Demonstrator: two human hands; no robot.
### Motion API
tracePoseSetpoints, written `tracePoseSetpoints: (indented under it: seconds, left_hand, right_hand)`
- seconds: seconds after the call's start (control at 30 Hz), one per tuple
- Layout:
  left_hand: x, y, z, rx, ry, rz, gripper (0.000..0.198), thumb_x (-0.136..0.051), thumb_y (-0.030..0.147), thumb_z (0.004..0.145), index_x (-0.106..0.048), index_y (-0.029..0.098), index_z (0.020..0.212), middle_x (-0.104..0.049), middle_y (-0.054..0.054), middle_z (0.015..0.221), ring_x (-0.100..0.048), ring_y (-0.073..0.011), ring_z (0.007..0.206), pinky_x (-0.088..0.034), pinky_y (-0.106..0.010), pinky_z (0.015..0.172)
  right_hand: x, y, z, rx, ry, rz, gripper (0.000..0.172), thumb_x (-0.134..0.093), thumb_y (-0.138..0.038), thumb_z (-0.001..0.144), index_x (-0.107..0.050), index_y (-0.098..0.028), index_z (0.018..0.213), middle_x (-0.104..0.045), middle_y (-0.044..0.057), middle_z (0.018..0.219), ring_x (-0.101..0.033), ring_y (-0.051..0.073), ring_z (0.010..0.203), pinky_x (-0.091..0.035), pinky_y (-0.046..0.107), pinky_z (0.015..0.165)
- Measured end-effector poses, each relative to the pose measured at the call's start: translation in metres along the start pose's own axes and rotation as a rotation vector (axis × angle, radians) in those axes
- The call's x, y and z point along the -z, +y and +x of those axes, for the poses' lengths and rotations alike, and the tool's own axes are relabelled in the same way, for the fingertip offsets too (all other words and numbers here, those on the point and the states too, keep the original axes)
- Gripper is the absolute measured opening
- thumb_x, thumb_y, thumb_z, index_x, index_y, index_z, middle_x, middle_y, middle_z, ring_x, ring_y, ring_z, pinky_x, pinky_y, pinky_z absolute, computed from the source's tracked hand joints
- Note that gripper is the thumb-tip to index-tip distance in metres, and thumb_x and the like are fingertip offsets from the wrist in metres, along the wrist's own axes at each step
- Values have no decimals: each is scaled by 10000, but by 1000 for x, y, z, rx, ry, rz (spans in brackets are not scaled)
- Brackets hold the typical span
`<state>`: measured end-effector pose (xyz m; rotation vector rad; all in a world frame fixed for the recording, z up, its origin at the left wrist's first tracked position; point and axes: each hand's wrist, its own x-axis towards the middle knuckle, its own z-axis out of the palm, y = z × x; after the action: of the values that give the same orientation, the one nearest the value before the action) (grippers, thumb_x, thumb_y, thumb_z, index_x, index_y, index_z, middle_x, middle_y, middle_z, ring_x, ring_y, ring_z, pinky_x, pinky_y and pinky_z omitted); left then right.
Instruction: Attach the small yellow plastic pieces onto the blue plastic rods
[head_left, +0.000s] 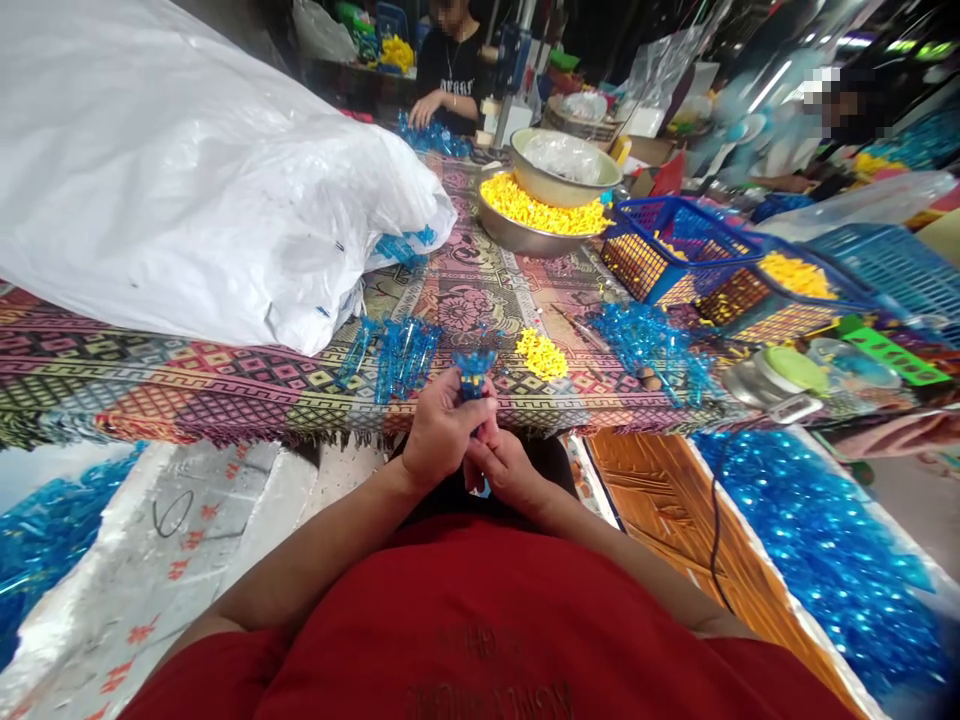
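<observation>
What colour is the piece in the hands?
The held piece is blue with a little yellow, seen in the head view.

The desk is covered with patterned cloth — on it lie a white bag, blue plastic pieces, a small yellow pile, a metal basin.

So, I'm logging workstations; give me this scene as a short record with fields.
Left hand: holding a translucent blue plastic piece
Right hand: holding the same piece, nearer the body
Surface: multicoloured patterned cloth
Ahead, right: small pile of yellow plastic bits
Ahead, left: loose blue plastic pieces
Far left: big white plastic bag
Farther back: round metal bowl
</observation>
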<state>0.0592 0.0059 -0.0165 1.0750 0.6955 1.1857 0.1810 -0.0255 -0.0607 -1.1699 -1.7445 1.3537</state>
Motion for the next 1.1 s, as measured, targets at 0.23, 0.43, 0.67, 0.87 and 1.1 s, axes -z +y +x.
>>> tracePoseSetpoints:
  seconds: [0.23,0.43,0.67,0.87,1.1]
  left_hand:
    - [14,4,-7,-60,-155,283,199,-633,282,760,-595,156,910,-651,-42,847,-595,-144,697,-481,-268,658]
    - [7,0,-7,-250,-291,529,184,-568,296,816,-610,154,925,-665,-70,906,-601,-185,843,-472,-304,785]
    - [6,1,-12,-229,-238,650,151,-520,276,816,-520,173,707,-565,-3,616,-518,-115,576,-429,-242,579]
    - [20,7,-3,472,-374,77,166,-593,302,753,-526,151,775,-530,26,503,-506,-108,364,-321,-188,331]
    - [27,8,-3,751,-607,-310,311,-700,372,686,-600,141,869,-581,-15,624,-661,-224,512,-468,-247,379]
  right_hand:
    - [52,-41,-7,402,350,-301,628,-694,-529,730,-528,-215,1247,-593,102,1145,-587,221,974,-505,376,841]
    - [65,-83,3,711,248,-677,389,-663,-468,784,-626,-201,1064,-627,74,912,-575,211,871,-489,364,784]
    - [55,-61,12,591,392,-594,218,-645,-399,800,-636,-183,830,-608,38,751,-568,165,721,-473,311,699]
    - [80,-44,8,445,93,-282,625,-668,-407,800,-442,-283,1369,-493,101,1390,-543,233,1177,-492,382,914]
    - [84,-47,-1,619,63,-415,270,-588,-298,876,-650,-265,1136,-632,79,1176,-572,205,1141,-478,379,959]
